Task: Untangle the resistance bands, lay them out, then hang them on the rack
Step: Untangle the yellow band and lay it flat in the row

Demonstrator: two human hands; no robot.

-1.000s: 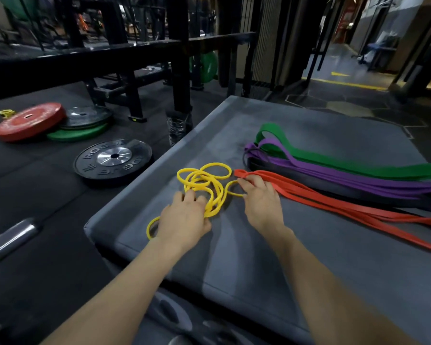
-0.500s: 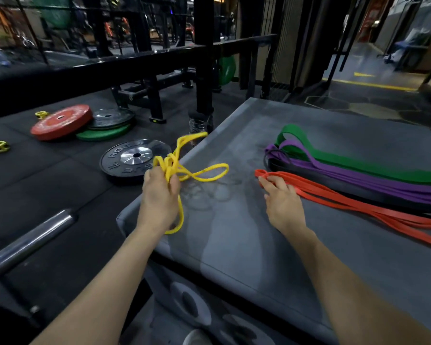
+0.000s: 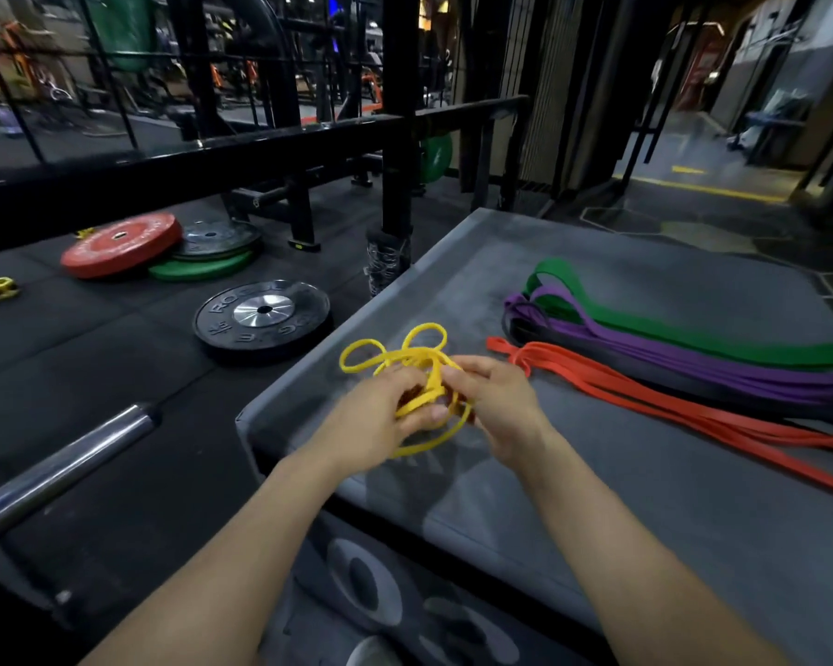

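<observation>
Both hands, left hand [image 3: 373, 425] and right hand [image 3: 494, 406], pinch the tangled yellow band [image 3: 395, 360], fingers curled, hiding its knot; the red band [image 3: 645, 396] runs off the right edge.

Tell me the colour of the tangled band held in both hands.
Yellow: the tangled band shows clearly in the head view, its only view.

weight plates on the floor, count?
4: red plate, a grey plate and green plate stacked beside it, black plate nearer the mat. More may be hidden.
</observation>
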